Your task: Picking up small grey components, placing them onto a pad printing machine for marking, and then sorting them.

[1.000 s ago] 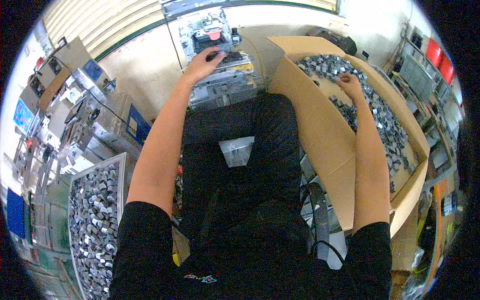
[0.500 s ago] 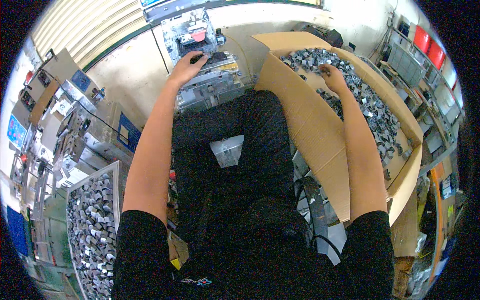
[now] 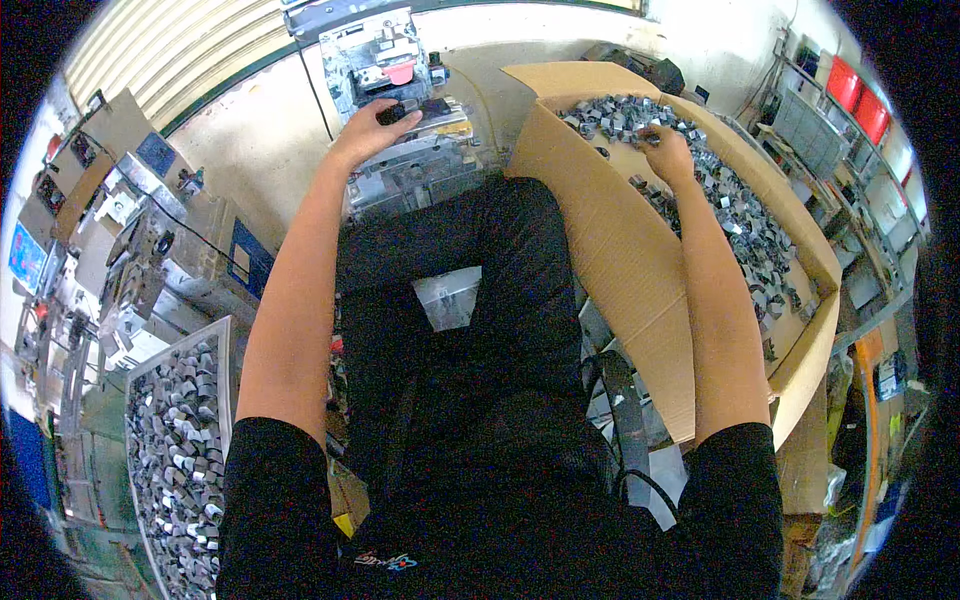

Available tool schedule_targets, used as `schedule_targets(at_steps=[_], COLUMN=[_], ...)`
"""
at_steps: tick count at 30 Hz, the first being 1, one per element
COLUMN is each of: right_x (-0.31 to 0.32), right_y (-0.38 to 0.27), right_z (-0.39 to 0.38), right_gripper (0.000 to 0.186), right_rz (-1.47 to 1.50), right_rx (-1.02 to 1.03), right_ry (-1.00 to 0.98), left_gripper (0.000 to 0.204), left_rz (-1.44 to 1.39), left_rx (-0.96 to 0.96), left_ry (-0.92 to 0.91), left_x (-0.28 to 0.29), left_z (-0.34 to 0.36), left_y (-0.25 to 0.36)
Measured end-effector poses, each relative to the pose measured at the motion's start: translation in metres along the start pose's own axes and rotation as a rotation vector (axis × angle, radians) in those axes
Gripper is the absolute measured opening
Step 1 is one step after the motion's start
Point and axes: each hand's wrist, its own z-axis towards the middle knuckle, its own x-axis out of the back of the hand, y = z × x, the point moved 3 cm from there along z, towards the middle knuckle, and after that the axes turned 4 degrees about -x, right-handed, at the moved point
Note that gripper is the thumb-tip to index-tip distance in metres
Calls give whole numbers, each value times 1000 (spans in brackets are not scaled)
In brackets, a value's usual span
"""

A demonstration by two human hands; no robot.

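My left hand is at the machine in front of me, fingers and thumb curled round a small dark metal piece close to its bed. A pink-red part shows on the machine's upright section just above. On the right, my right hand reaches into a large cardboard box. Its fingertips are pinched on what looks like a small grey metal piece, mostly hidden by the fingers. Loose bent metal pieces lie heaped around and beyond that hand.
A tray full of curved grey metal pieces stands at the lower left. Behind it are more machines. A rack with red panels lines the far right. My legs lie between machine and box.
The view has shifted slightly. My left hand's thumb reaches a little farther right over the machine. My right hand stays at nearly the same spot in the box, with its fingers drawn closer together.
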Motion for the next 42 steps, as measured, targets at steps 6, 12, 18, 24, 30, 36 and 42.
schedule_targets(at_steps=[6, 12, 18, 24, 30, 36, 42], right_x=[-11, -4, -10, -3, -3, -8, -6], right_y=[52, 54, 44, 44, 9, 23, 22], right_z=[-1, 2, 5, 2, 4, 5, -3], right_gripper=[27, 35, 26, 31, 28, 27, 22], right_rz=[6, -19, -74, 16, 87, 45, 4], right_rx=[74, 56, 41, -26, 44, 67, 20], right_ry=[-190, -301, -183, -71, -104, -131, -91], left_gripper=[92, 91, 91, 89, 90, 85, 91], left_rz=[-22, -7, -55, -70, -58, -34, -70], left_rx=[-26, -28, -18, -8, 41, 27, 31], left_ry=[-45, -34, -36, -51, -83, -54, -86], left_x=[-13, -15, -12, -14, -3, -8, 2], left_z=[6, 11, 12, 8, 8, 5, -8], left_y=[21, 22, 7, 19, -6, 3, 11])
